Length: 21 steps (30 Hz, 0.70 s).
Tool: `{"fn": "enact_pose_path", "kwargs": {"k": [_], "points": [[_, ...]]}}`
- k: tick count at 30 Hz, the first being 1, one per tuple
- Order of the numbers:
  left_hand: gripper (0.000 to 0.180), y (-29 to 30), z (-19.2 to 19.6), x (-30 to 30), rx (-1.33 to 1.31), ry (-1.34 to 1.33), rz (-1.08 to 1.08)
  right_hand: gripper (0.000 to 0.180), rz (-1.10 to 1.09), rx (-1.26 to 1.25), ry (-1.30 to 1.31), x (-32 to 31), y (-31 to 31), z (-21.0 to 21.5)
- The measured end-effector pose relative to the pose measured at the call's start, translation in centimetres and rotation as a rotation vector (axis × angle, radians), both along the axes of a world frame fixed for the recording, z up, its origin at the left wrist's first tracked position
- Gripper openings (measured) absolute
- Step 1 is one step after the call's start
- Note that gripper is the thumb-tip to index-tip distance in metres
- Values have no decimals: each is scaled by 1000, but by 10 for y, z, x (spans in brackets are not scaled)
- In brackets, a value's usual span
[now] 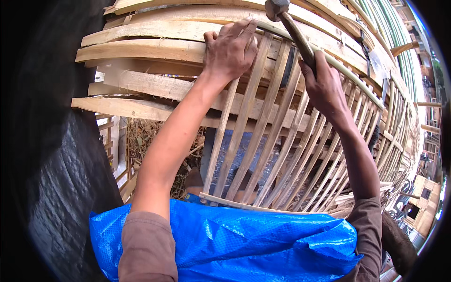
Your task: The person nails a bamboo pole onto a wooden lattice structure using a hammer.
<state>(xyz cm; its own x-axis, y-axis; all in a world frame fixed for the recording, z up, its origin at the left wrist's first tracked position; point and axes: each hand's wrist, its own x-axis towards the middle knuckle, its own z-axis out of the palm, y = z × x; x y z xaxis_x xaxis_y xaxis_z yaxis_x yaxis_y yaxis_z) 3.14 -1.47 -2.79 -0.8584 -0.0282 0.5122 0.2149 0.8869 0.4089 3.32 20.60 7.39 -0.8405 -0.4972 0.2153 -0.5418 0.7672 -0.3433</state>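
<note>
My right hand (pixel 323 87) is closed around the wooden handle of a hammer (pixel 300 40). The metal hammer head is raised at the top of the view, above the far rail (pixel 347 73) of a slatted wooden panel (pixel 265 113). At the far left corner of that panel, my left hand (pixel 230 49) is closed over the rail's end, with its fingers bent. Whether something small is pinched in those fingers cannot be made out. The panel's thin slats run from the far rail to a near rail (pixel 253 205) by my lap.
Rough planks (pixel 141 49) lie stacked beneath and beyond the panel. A blue plastic sheet (pixel 244 239) covers my lap. Dark sheeting (pixel 61 188) hangs at the left. Wood shavings (pixel 145 141) litter the ground below. More slatted pieces (pixel 394 122) stand to the right.
</note>
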Motion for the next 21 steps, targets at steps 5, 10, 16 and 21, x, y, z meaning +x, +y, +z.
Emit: {"fn": "enact_pose_path", "kwargs": {"k": [5, 10, 16, 21], "points": [[52, -9, -6, 6, -24, 23, 11, 27, -75, -219, -129, 23, -20, 53], [50, 0, -5, -1, -22, 16, 8, 24, -162, 23, -206, 12, 15, -4], [55, -9, -11, -1, -36, 114, 49, 38, -257, -175, -350, 25, 15, 35], [90, -6, -9, -12, 112, -31, 147, 35, -300, -331, -558, 72, 42, 46]]}}
